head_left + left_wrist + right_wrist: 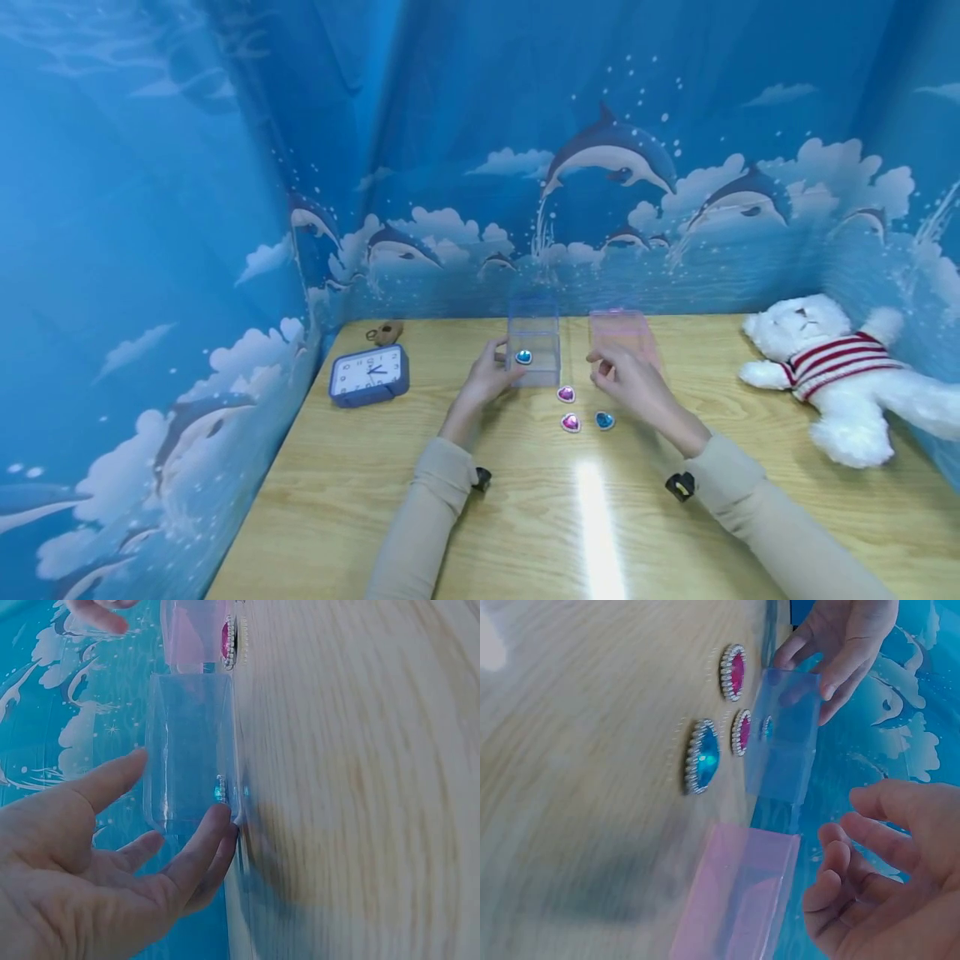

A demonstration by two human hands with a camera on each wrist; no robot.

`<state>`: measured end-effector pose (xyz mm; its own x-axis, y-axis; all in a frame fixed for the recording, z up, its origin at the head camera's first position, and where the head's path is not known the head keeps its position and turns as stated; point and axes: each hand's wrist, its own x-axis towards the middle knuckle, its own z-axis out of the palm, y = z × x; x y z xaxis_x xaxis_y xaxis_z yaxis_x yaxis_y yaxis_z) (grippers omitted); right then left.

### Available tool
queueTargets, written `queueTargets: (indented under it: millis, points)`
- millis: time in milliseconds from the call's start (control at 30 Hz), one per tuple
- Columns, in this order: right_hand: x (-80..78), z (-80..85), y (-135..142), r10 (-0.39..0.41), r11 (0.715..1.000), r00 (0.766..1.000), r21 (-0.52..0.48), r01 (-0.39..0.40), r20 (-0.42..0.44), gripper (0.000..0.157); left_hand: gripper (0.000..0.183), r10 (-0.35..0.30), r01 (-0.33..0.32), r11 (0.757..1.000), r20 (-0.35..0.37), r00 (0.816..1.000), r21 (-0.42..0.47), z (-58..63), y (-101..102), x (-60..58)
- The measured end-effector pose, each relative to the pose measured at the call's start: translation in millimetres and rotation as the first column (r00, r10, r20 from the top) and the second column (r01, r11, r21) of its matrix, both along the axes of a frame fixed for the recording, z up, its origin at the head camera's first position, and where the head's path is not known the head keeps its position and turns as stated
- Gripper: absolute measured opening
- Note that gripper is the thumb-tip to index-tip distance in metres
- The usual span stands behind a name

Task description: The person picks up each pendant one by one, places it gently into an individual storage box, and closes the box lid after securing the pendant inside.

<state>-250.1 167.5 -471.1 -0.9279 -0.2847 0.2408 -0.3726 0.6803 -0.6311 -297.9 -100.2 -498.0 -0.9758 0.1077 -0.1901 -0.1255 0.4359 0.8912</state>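
Observation:
A clear blue box (543,377) stands with its lid up, and a blue heart-shaped gem (523,357) with a beaded silver rim lies inside. My left hand (487,379) is at the box's left side; in the left wrist view its fingertips touch the wall and its fingers are fairly straight. My right hand (633,385) hovers near the open clear pink box (621,323), fingers loosely bent, nothing between them. In front of the boxes lie two pink gems, one nearer the boxes (566,394) and one closer to me (571,422), plus a second blue gem (604,420).
A blue clock (370,375) is at the left of the wooden table (517,517), with a small brown object (387,332) behind it. On the right lies a white teddy bear (843,367) in a striped sweater. A blue dolphin-print curtain (465,100) surrounds the table's back and sides.

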Motion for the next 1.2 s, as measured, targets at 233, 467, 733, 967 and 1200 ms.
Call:
queueTargets:
  millis: [233,467,733,967,1200]
  points:
    - [2.0,-13.4,10,0.011,0.999,1.000,0.036,-0.011,0.016,0.025,0.085,-0.022,0.022,1.000,-0.014,1.000,0.015,-3.0,-1,-1.5]
    - [9.4,-24.4,14,0.019,0.998,0.994,0.050,-0.025,0.105,0.032,0.084,-0.034,0.034,0.999,-0.033,0.999,-0.012,-6.5,-2,-2.6]
    - [17.0,-30.2,17,0.073,0.991,0.990,0.100,-0.085,0.120,0.033,0.084,-0.031,0.031,0.999,-0.008,1.000,0.017,-4.2,-3,-0.6]
    - [25.9,-30.9,24,0.141,0.970,0.972,0.168,-0.173,0.187,0.046,0.082,-0.024,0.023,0.999,0.018,1.000,0.028,-0.8,-1,1.0]
    - [29.5,-33.3,24,0.171,0.953,0.968,0.220,-0.210,0.182,0.039,0.084,-0.040,0.040,0.999,-0.007,0.999,0.002,-1.9,0,-0.3]
